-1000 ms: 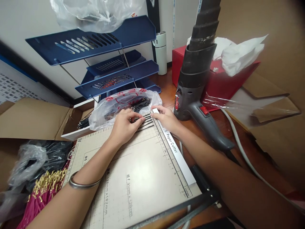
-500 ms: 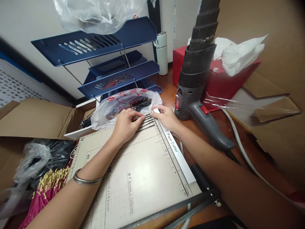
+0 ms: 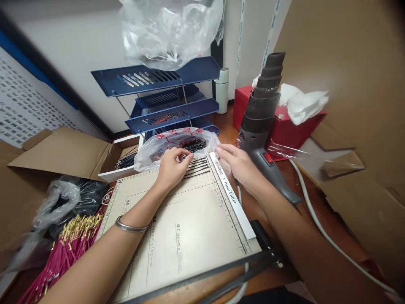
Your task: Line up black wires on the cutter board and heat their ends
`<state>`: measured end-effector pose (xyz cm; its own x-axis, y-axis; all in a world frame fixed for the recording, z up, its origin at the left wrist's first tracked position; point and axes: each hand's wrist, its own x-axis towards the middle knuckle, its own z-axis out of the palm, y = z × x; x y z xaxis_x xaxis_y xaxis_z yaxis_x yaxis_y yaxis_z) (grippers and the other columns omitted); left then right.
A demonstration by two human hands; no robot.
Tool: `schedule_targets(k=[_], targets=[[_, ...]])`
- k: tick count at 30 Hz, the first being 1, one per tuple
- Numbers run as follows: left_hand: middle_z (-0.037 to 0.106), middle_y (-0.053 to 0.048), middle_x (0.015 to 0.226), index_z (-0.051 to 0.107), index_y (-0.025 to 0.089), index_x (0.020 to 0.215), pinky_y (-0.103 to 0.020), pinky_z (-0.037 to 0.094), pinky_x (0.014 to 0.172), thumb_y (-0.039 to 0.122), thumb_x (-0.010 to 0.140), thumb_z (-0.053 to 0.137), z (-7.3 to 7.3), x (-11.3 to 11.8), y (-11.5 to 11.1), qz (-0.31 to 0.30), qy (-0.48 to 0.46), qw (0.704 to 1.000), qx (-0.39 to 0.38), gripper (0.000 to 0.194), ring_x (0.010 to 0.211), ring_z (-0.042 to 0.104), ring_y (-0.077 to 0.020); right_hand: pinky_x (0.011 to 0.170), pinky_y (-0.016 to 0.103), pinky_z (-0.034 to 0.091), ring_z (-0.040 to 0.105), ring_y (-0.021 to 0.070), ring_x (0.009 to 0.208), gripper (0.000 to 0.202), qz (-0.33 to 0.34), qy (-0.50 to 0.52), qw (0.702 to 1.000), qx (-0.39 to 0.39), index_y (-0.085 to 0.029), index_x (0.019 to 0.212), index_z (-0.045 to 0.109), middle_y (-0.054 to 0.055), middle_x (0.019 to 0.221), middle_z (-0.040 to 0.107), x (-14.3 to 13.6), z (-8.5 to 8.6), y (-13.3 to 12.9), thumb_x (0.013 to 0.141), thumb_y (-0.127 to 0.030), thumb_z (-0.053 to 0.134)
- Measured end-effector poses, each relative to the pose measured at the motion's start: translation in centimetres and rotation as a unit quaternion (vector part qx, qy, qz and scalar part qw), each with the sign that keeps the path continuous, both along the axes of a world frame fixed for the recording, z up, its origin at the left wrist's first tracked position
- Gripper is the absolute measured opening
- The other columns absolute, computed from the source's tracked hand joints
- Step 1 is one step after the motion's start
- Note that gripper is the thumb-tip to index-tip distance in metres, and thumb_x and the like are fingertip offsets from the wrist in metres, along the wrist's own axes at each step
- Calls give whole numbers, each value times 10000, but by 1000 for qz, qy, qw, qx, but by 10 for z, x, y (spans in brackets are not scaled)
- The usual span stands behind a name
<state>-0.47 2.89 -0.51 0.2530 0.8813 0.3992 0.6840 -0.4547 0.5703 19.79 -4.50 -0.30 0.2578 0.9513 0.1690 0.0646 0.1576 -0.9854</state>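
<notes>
On a cream paper cutter board (image 3: 196, 219) lie several thin black cords (image 3: 199, 168) side by side near its far edge. My left hand (image 3: 174, 166) rests at their left ends, thumb and fingertips pinched together; what lies between them is too small to make out. My right hand (image 3: 236, 162) is just right of the white cutter strip (image 3: 232, 196), fingers stretched and apart, nothing seen in it. Behind both hands sits a clear plastic bag (image 3: 152, 147) with red print, holding more black cords (image 3: 194, 145).
A heat gun (image 3: 257, 122) stands before a red box (image 3: 292, 133) at the right, its grey cable beside it. Blue tray shelves (image 3: 171, 114) rise behind. At the left are an open cardboard box (image 3: 63, 147) and magenta cords with gold tips (image 3: 69, 249).
The view has shifted, so the scene sits lower and farther right. My right hand has left the cords' right ends, moved right off the cutter strip, and its fingers have opened.
</notes>
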Motion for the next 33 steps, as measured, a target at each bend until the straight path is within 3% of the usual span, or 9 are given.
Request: schedule_targets(k=[3,5,8,12,20,25,28,30,33], targets=[[707,-44,849,798,207,910,-401,470,909,376,923,668,-2,-1,2,44,-38,998,-22,214,840,603,-222,1121,493,553,723,267,1212,353,-83,-176,975,104,-221,1223,741,111,1296,773,19,17,-45,944,-421,661],[751,-60,936,789,200,923,-408,474,919,373,930,654,-2,0,1,62,-50,996,-37,220,882,627,-235,1178,540,509,682,302,1288,318,-190,-328,911,163,-218,1194,758,128,1349,749,36,15,-69,945,-385,655],[784,-77,1044,783,206,955,-432,466,963,363,950,627,1,0,1,77,-39,995,-39,221,1004,656,-270,1158,616,512,612,396,1399,510,-243,-465,848,80,-158,1406,664,201,1550,609,58,0,-86,949,-381,634],[786,-90,1172,768,225,1013,-497,416,1044,379,984,590,6,-12,8,93,45,995,13,237,1203,619,-326,1000,590,607,728,399,1228,602,-207,-502,839,-39,-176,1584,507,201,1535,626,66,-16,-86,1007,-348,500],[702,-167,1384,690,178,1194,-550,277,1184,432,1046,480,-2,-38,27,53,159,983,73,362,1379,528,-341,1045,585,559,686,372,1221,553,-190,-463,866,11,-189,1488,610,209,1399,657,66,-24,-83,989,-378,465],[698,-168,1379,675,164,1283,-518,374,1060,495,1058,427,-3,-35,24,66,187,978,57,471,1309,535,-368,1098,590,522,677,315,1074,525,-235,-257,935,67,-181,1285,697,186,1250,692,47,0,-79,886,-522,662],[704,-162,1336,695,167,1258,-506,399,1009,501,1058,413,-1,-36,22,60,205,976,44,481,1268,539,-371,895,470,621,653,205,766,568,-98,79,992,8,-192,1156,696,113,1025,725,32,22,-64,874,-681,635],[711,-160,1308,713,172,1217,-492,409,991,492,1058,405,-1,-37,22,60,209,975,35,472,1245,547,-360,792,415,637,633,187,731,600,14,239,971,-27,-192,1085,695,105,985,720,28,30,-49,892,-742,552],[732,-157,1259,735,173,1169,-483,422,978,473,1063,388,-1,-38,23,63,214,975,21,471,1222,566,-351,679,340,628,595,166,717,483,76,357,931,-12,-225,1030,679,80,954,702,34,30,-30,938,-669,513]])
